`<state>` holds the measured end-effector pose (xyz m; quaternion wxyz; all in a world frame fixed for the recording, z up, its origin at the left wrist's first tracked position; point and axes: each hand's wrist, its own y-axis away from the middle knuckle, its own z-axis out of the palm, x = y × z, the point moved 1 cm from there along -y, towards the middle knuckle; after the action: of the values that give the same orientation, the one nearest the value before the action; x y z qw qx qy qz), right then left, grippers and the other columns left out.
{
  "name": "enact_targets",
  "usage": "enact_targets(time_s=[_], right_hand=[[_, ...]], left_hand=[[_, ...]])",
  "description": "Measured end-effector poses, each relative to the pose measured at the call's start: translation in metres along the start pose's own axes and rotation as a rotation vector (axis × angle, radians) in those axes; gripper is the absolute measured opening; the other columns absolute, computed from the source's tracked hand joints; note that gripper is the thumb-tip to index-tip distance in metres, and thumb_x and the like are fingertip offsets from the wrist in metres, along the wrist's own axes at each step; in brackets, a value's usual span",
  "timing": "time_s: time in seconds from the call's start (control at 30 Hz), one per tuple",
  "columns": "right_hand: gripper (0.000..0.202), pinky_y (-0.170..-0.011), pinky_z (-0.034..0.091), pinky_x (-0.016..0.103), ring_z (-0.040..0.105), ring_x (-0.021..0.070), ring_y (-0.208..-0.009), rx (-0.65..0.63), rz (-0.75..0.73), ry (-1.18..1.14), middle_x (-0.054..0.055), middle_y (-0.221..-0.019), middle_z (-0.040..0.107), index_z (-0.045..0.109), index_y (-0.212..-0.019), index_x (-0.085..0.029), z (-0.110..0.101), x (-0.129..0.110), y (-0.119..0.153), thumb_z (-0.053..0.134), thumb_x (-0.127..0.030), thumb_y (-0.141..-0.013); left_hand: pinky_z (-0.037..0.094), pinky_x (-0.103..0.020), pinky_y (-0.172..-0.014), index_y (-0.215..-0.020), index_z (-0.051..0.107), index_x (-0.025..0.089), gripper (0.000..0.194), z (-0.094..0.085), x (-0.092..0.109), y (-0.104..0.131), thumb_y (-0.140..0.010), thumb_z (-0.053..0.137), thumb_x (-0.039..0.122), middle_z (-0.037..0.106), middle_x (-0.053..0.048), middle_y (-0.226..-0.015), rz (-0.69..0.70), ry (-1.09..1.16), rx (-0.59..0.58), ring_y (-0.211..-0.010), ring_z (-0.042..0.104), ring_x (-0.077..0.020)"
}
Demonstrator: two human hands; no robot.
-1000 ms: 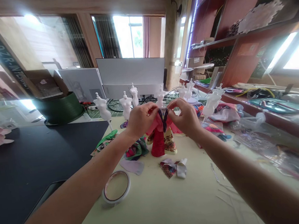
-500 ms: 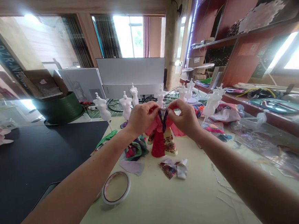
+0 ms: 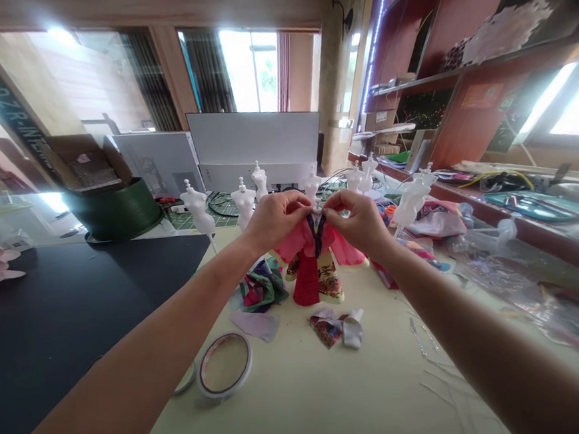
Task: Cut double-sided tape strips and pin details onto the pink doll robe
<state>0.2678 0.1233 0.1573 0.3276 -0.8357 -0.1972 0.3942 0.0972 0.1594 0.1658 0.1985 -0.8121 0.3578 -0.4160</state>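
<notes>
A small doll's dress (image 3: 305, 279), red and pink with a dark collar and patterned gold panels, hangs upright on a miniature mannequin in the middle of the table. My left hand (image 3: 280, 219) pinches the left side of its collar (image 3: 317, 233) near the neck. On the other side, my right hand (image 3: 354, 218) pinches the collar's right edge between thumb and fingers. Pink sleeves (image 3: 349, 249) spread out below both hands. The mannequin's body is mostly hidden under the clothes and fingers.
Several white mini mannequins (image 3: 197, 207) stand behind and beside the dress. A tape roll (image 3: 225, 366), fabric scraps (image 3: 328, 327) and green patterned cloth (image 3: 262, 286) lie nearer. Plastic bags (image 3: 505, 280) and thin chains (image 3: 418, 337) are at right; a black mat (image 3: 75, 301) is at left.
Both hands have risen slightly, still at the collar. The pink sleeves now flare wider on both sides, and my left forearm has shifted a little.
</notes>
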Motion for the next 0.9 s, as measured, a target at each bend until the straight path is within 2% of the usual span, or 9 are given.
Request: enact_targets(time_s=[0.13, 0.27, 0.53, 0.7, 0.9], right_hand=[[0.007, -0.060, 0.046, 0.027, 0.057, 0.0136, -0.067, 0.002, 0.003, 0.002, 0.002, -0.072, 0.062, 0.061, -0.074, -0.016, 0.000, 0.001, 0.000, 0.053, -0.015, -0.074], [0.008, -0.062, 0.046, 0.027, 0.057, 0.0136, -0.068, 0.006, 0.004, 0.014, 0.002, -0.072, 0.063, 0.061, -0.074, -0.016, 0.001, 0.002, 0.000, 0.053, -0.015, -0.074], [0.007, -0.062, 0.046, 0.028, 0.057, 0.0139, -0.068, 0.020, -0.016, 0.009, 0.002, -0.072, 0.062, 0.060, -0.074, -0.017, 0.001, 0.003, 0.000, 0.053, -0.015, -0.073], [0.007, -0.061, 0.045, 0.028, 0.057, 0.0140, -0.067, 0.011, -0.007, 0.010, 0.002, -0.071, 0.062, 0.060, -0.073, -0.018, 0.001, 0.004, 0.000, 0.053, -0.016, -0.074], [0.007, -0.065, 0.048, 0.028, 0.058, 0.0137, -0.070, 0.037, -0.045, -0.045, 0.002, -0.076, 0.064, 0.060, -0.081, -0.017, 0.002, 0.006, 0.000, 0.056, -0.019, -0.076]], left_hand=[[0.047, -0.023, -0.058, -0.084, 0.066, 0.016, 0.015, 0.004, 0.001, 0.002, -0.078, 0.062, 0.029, 0.068, -0.002, -0.071, -0.028, 0.067, 0.044, -0.065, 0.060, -0.0129], [0.048, -0.024, -0.065, -0.079, 0.068, 0.014, 0.013, 0.007, 0.000, 0.003, -0.078, 0.061, 0.025, 0.070, -0.003, -0.075, -0.050, 0.140, 0.063, -0.070, 0.062, -0.0133], [0.052, -0.027, -0.069, -0.087, 0.070, 0.013, 0.020, 0.009, 0.001, 0.009, -0.082, 0.057, 0.027, 0.072, -0.006, -0.084, -0.075, 0.234, 0.030, -0.074, 0.064, -0.0145], [0.054, -0.029, -0.072, -0.091, 0.069, 0.012, 0.023, 0.013, 0.002, 0.014, -0.077, 0.064, 0.029, 0.072, -0.008, -0.086, -0.090, 0.344, 0.020, -0.077, 0.065, -0.0157], [0.054, -0.032, -0.078, -0.095, 0.069, 0.012, 0.025, 0.015, -0.001, 0.014, -0.077, 0.064, 0.029, 0.072, -0.010, -0.091, -0.103, 0.372, 0.026, -0.081, 0.066, -0.0167]])
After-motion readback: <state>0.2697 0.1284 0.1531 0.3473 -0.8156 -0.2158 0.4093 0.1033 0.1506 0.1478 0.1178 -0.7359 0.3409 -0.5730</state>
